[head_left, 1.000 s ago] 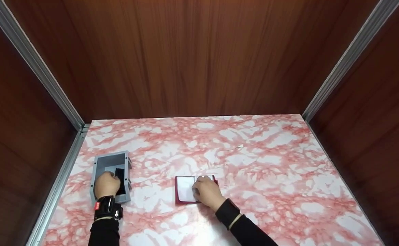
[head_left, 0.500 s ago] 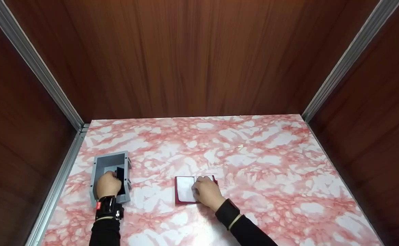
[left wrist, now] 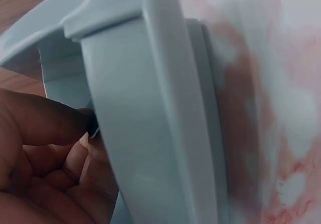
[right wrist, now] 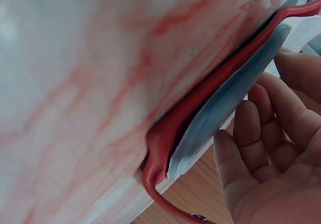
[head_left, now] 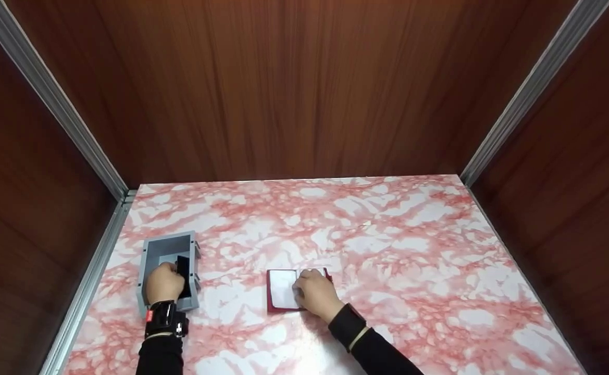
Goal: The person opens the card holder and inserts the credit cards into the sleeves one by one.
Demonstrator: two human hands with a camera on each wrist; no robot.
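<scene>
At the left, my left hand reaches into a grey plastic bin. Its thumb and finger pinch a thin, flat black card-like piece, which leans near the bin's right wall; only its dark edge shows in the left wrist view. In the middle of the table a small red card holder lies spread apart, its white-looking sleeves showing. My right hand is over its right half, fingers curled, with thumb and fingertips at a sleeve by the fold. Clear sleeves are stacked inside the red cover in the right wrist view.
The table has a pink-and-white marbled top. Dark wood panels stand behind it and on both sides, with metal rails along the corners. The bin sits close to the left rail.
The black piece and my left hand have shifted very slightly inside the bin. My right hand and the card holder stay where they were.
</scene>
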